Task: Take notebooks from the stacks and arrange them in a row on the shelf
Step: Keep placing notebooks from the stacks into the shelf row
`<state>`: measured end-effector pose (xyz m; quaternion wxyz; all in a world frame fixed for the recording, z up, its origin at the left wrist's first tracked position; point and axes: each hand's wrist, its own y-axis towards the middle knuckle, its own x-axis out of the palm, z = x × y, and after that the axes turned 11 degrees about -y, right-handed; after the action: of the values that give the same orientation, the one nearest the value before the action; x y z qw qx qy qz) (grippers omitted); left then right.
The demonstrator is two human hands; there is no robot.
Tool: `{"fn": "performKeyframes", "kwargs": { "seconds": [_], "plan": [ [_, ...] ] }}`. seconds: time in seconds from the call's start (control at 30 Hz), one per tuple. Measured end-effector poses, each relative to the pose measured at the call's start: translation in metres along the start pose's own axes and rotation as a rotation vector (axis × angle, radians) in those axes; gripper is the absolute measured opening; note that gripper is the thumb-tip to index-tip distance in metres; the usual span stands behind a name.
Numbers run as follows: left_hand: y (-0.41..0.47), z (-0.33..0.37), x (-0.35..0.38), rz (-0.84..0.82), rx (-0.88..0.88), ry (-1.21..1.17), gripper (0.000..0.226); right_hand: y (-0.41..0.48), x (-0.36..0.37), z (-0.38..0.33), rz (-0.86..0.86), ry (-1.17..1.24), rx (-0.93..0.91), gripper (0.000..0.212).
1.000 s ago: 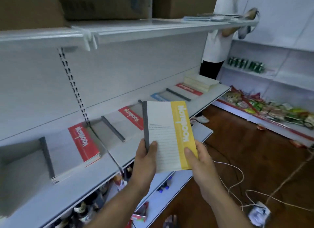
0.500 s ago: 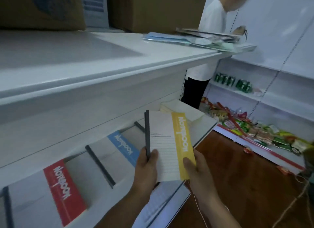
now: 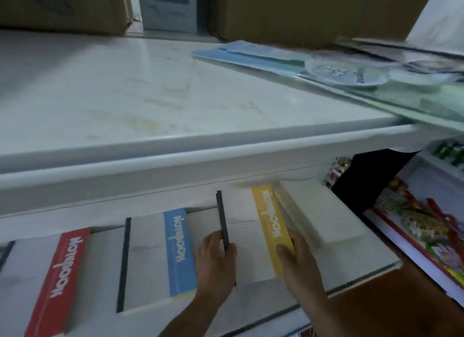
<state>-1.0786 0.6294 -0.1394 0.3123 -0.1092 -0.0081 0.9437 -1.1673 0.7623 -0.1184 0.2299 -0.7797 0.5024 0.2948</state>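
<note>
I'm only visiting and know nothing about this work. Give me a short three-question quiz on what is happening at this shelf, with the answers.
1. Pick one: the band on the notebook gripped by the left hand and right hand is A) red, B) green, C) yellow.
2. True or false: the blue-band notebook lies to the left of the gripped one.
3. Fill in: the stack of pale notebooks lies on the shelf to the gripped notebook's ____.
Key: 1 C; 2 true; 3 right.
</note>
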Motion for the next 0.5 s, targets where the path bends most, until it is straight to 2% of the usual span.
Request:
{"fn": "performKeyframes", "kwargs": {
  "seconds": [0.1, 0.27, 0.33, 0.5],
  "plan": [
    [0.005, -0.003, 0.014, 0.054, 0.01, 0.284, 0.036, 0.026, -0.003, 0.011, -0.044, -0.033, -0.098, 0.036],
    [0.004, -0.007, 0.028, -0.019, -0.055, 0.488, 0.062, 0.046, -0.001, 0.031, -0.191, -0.107, -0.112, 0.055],
    [0.003, -0.006, 0.033, 0.005, -0.03, 0.349, 0.066, 0.046, -0.004, 0.035, -0.219, -0.085, -0.137, 0.06],
    [-0.008, 0.004, 0.05, 0.006, -0.105, -0.287, 0.066, 0.052, -0.009, 0.042, -0.234, -0.038, -0.221, 0.058]
  ]
}}
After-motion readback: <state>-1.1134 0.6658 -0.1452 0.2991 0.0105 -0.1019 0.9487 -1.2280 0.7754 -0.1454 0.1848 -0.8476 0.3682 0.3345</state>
